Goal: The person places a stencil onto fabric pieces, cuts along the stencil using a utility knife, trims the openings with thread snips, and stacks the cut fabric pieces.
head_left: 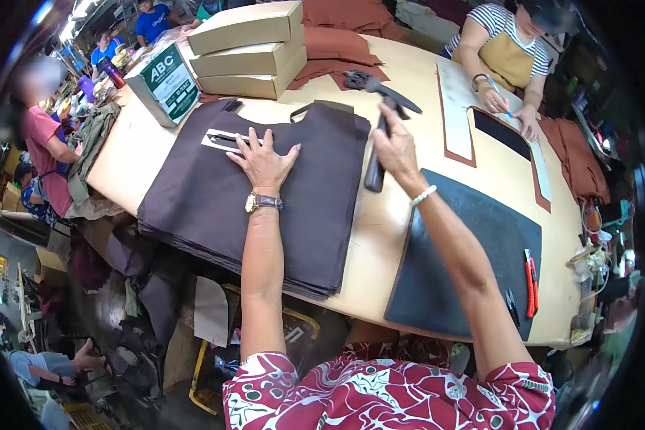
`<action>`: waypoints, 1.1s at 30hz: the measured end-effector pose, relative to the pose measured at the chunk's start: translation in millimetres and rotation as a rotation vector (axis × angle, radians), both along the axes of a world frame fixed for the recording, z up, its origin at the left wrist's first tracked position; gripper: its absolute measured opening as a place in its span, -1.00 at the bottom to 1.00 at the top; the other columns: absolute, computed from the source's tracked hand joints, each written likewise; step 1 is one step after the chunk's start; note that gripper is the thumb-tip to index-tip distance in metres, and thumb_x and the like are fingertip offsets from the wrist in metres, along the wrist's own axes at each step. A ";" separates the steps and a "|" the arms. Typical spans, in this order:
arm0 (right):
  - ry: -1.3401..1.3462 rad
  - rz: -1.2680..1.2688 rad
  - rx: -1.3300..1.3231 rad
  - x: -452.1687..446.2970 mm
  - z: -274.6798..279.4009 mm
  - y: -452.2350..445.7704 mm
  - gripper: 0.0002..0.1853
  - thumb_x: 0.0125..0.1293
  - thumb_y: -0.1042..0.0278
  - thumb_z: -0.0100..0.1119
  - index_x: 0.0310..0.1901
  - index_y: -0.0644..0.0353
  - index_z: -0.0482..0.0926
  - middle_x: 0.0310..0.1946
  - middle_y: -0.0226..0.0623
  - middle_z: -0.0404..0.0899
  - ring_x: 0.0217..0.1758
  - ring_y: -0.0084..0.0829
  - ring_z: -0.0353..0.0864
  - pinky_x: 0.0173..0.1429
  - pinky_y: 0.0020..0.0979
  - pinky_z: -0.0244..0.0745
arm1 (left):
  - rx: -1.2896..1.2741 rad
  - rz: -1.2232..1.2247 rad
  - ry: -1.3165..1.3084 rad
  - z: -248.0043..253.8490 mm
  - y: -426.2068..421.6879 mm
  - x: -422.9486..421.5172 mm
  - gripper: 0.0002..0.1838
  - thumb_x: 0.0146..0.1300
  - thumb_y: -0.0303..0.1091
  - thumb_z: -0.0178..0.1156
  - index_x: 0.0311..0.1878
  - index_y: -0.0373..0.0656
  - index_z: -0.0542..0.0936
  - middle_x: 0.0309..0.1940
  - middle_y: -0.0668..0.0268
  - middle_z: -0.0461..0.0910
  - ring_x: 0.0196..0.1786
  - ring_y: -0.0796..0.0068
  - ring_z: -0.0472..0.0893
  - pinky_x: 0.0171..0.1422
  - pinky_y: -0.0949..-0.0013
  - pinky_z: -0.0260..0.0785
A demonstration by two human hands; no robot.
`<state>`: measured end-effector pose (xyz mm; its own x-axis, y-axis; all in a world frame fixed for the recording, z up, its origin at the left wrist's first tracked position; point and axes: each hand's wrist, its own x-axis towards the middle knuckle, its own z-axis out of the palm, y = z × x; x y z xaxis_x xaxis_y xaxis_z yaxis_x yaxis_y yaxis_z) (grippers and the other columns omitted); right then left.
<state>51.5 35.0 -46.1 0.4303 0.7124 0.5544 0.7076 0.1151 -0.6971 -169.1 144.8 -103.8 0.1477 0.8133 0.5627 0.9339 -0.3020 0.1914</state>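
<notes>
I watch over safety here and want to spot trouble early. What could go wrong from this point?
The right hand grips a hammer-like tool; a stray swing might catch the left hand, spread on the dark fabric stack. The stack also reaches the table's near edge, so a bump could make its layers slip.

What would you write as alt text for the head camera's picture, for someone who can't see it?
A person's left hand lies spread on a stack of dark fabric, touching a white slotted strip, while the right hand grips a hammer. Cardboard boxes stand stacked on the table beyond; across it, a co-worker holds a blue pen.
</notes>
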 end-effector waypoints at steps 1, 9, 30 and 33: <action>0.014 0.049 -0.067 -19.4 12.2 -13.5 -0.44 0.11 0.25 0.05 0.20 0.18 0.40 0.05 0.09 0.49 0.11 -0.03 0.49 0.21 -0.25 0.36 | 0.001 -0.002 -0.006 -0.6 0.2 -0.2 -0.23 -0.11 0.34 0.25 0.11 0.02 0.56 0.26 0.10 0.32 0.38 -0.17 0.11 0.29 -0.49 -0.17; -0.204 0.090 -0.469 -81.6 -6.6 -2.3 -0.43 0.22 0.11 -0.03 0.27 0.08 0.32 -0.26 0.15 0.52 -0.24 0.09 0.58 -0.08 -0.09 0.49 | 0.050 -0.022 -0.025 -6.3 4.3 -0.7 -0.25 -0.07 0.34 0.21 0.09 -0.01 0.58 0.25 0.07 0.34 0.36 -0.19 0.14 0.29 -0.46 -0.12; -0.229 -0.386 0.028 -9.8 9.0 -460.0 -0.65 0.17 0.41 0.20 0.02 0.14 0.47 -0.46 -0.28 0.50 -0.51 -0.27 0.56 -0.47 -0.33 0.49 | 0.493 0.181 0.705 8.3 -1.5 -8.9 -0.34 0.25 0.37 -0.19 0.08 0.08 0.56 0.00 0.28 0.53 -0.04 0.10 0.50 -0.26 -0.20 0.39; -0.014 -0.727 -0.050 7.1 -16.5 -556.1 -0.84 0.20 0.38 0.16 -0.18 0.14 0.53 -0.43 -0.25 0.52 -0.46 -0.20 0.59 -0.44 -0.29 0.50 | 0.825 0.113 0.599 -1.2 13.6 -10.9 -0.30 0.27 0.37 -0.21 0.13 0.00 0.53 -0.06 0.26 0.54 0.02 0.08 0.47 -0.26 -0.38 0.30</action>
<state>58.6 -521.1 -62.6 0.7974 0.2737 0.5377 0.6021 -0.4189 -0.6797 -180.1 158.4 -104.9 0.5349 0.2331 0.8121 0.8390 -0.0328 -0.5432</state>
